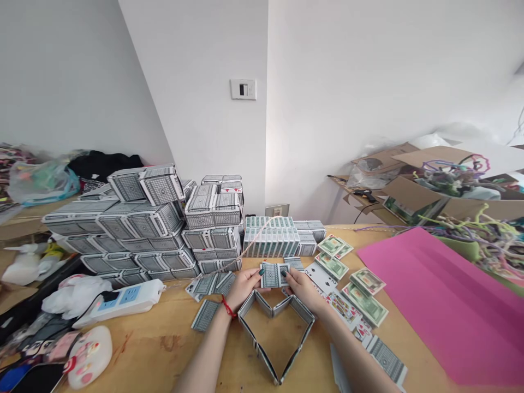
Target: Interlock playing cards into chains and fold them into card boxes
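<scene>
My left hand and my right hand pinch two grey-backed playing cards from either side, thumbs on top. The cards sit side by side or partly overlapped, backs facing me. Just below them a heart-shaped frame made of folded cards stands on edge on the table. A red string bracelet circles my left wrist. Loose face-down cards lie left of my left arm. Face-up cards spread beside my right forearm, with another face-down card pile further right.
Stacked blocks of cards rise at the back left, beside a green-and-white block. Small stacks of green printed notes lie right of centre, near a pink sheet. A white power strip sits left; a cardboard box holds pipe cleaners.
</scene>
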`<action>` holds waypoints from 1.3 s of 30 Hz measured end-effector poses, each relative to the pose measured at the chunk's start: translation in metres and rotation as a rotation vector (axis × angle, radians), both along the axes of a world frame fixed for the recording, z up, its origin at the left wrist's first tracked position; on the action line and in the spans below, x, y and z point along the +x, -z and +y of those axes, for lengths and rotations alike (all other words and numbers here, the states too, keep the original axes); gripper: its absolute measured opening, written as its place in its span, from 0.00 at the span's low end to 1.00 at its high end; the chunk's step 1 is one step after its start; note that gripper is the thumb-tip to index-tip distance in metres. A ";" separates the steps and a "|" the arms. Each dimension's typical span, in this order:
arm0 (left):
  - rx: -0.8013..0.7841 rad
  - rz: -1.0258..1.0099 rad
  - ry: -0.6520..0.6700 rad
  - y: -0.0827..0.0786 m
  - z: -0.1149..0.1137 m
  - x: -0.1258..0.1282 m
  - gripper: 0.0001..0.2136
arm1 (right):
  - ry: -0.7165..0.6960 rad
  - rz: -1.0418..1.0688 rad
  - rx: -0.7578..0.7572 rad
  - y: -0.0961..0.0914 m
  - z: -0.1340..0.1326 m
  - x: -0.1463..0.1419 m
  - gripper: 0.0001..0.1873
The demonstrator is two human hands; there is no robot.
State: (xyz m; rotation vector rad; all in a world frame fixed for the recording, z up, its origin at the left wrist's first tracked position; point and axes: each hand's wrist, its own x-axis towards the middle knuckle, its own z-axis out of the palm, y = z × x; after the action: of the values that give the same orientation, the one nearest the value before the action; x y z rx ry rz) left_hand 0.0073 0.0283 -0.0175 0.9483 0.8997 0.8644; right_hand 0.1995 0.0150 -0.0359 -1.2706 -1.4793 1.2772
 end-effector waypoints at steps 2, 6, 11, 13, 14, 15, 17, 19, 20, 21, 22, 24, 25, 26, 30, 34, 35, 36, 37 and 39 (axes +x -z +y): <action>0.016 0.009 0.008 -0.001 0.000 0.000 0.17 | 0.000 0.005 -0.005 0.000 0.000 -0.001 0.21; 0.047 -0.030 0.049 -0.001 0.000 -0.001 0.17 | 0.010 -0.007 0.013 -0.003 -0.001 -0.001 0.21; 0.034 -0.058 -0.062 0.004 0.001 -0.002 0.15 | 0.006 -0.032 -0.008 -0.014 0.000 0.011 0.20; 0.028 -0.070 -0.109 0.005 0.002 -0.003 0.14 | 0.073 -0.123 -0.011 -0.019 0.003 0.023 0.19; 0.020 -0.084 -0.128 0.005 0.003 -0.003 0.13 | 0.142 -0.198 0.030 -0.022 0.004 0.029 0.17; 0.009 -0.105 -0.146 0.005 0.003 -0.003 0.13 | 0.194 -0.292 0.085 -0.023 0.006 0.036 0.15; -0.014 -0.157 -0.176 0.005 0.004 -0.004 0.12 | 0.275 -0.493 0.206 -0.024 0.008 0.045 0.13; -0.022 -0.196 -0.190 0.004 0.004 -0.003 0.12 | 0.313 -0.648 0.277 -0.020 0.008 0.048 0.15; -0.021 -0.205 -0.194 0.005 0.005 -0.003 0.13 | 0.310 -0.706 0.303 -0.016 0.008 0.047 0.18; -0.017 -0.209 -0.199 0.006 0.005 -0.003 0.13 | 0.298 -0.755 0.326 -0.013 0.008 0.045 0.20; -0.011 -0.210 -0.203 0.006 0.005 -0.003 0.12 | 0.281 -0.801 0.348 -0.009 0.008 0.042 0.23; 0.003 -0.206 -0.202 0.009 0.005 -0.003 0.12 | 0.260 -0.870 0.372 -0.002 0.008 0.036 0.25; 0.010 -0.204 -0.197 0.010 0.006 -0.003 0.12 | 0.258 -0.894 0.379 0.000 0.009 0.034 0.25; 0.014 -0.204 -0.192 0.010 0.006 -0.003 0.12 | 0.264 -0.908 0.383 0.002 0.010 0.032 0.25; 0.018 -0.204 -0.165 0.011 0.006 -0.002 0.14 | 0.304 -0.895 0.397 0.008 0.014 0.031 0.24; 0.033 -0.190 -0.145 0.009 0.005 -0.001 0.15 | 0.282 -0.791 0.407 0.013 0.020 0.034 0.25; 0.037 -0.182 -0.141 0.009 0.005 0.000 0.15 | 0.275 -0.759 0.406 0.014 0.020 0.035 0.25; 0.042 -0.172 -0.134 0.008 0.005 0.000 0.15 | 0.270 -0.731 0.404 0.015 0.021 0.035 0.26; 0.047 -0.159 -0.126 0.007 0.004 0.001 0.14 | 0.265 -0.709 0.403 0.016 0.021 0.035 0.26; 0.056 -0.134 -0.111 0.005 0.004 0.002 0.14 | 0.255 -0.685 0.406 0.017 0.021 0.035 0.27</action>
State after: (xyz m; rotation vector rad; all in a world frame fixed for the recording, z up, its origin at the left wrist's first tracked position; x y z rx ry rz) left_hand 0.0090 0.0319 -0.0220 0.8843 0.8219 1.0404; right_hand 0.2346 0.0364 -0.0528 -1.6231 -1.8366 0.3394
